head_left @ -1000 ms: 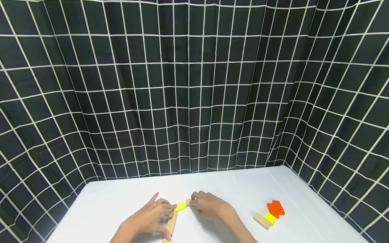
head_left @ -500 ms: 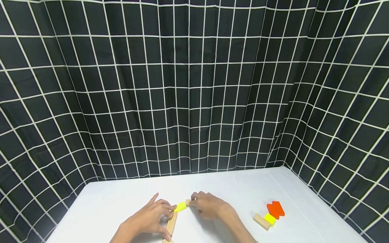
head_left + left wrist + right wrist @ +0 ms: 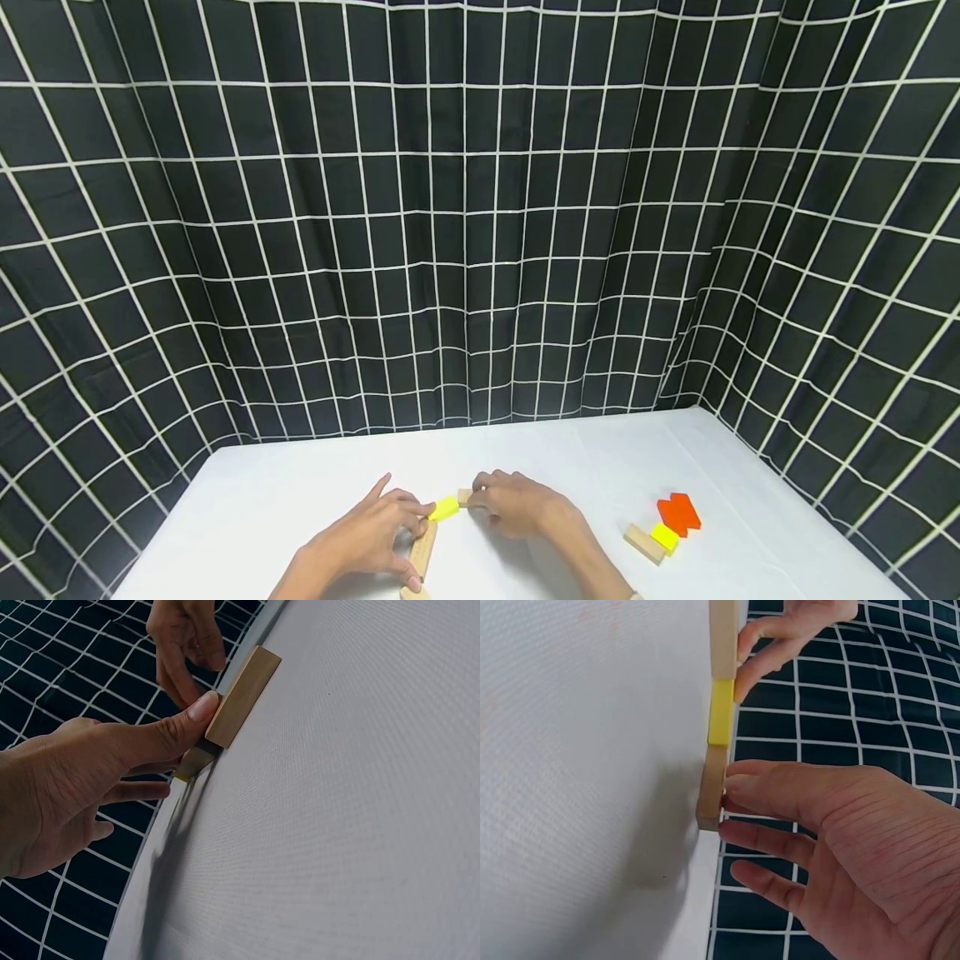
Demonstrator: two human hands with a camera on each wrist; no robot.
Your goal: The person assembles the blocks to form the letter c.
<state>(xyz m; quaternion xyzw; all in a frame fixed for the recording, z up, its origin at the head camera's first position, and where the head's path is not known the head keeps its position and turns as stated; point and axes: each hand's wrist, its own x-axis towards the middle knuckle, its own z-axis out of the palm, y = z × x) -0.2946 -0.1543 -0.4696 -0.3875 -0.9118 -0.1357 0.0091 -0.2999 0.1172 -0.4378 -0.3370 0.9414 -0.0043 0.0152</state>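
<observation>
Several blocks form a bent row on the white table. In the head view my left hand (image 3: 363, 533) spans a long wooden block (image 3: 423, 546), its thumb at the near end beside another wooden block (image 3: 412, 594) cut off by the frame edge. Its index fingertip reaches the yellow block (image 3: 444, 508) at the far end. My right hand (image 3: 517, 504) pinches a wooden block (image 3: 464, 498) at the row's right end. The right wrist view shows this wooden block (image 3: 711, 787) end to end with the yellow block (image 3: 721, 712), the right thumb and fingertips at its side.
On the right side of the white table (image 3: 570, 450) lie two orange pieces (image 3: 679, 513), a yellow block (image 3: 664, 537) and a wooden block (image 3: 644, 543), close together. A black curtain (image 3: 465, 250) with a white grid hangs behind and beside the table.
</observation>
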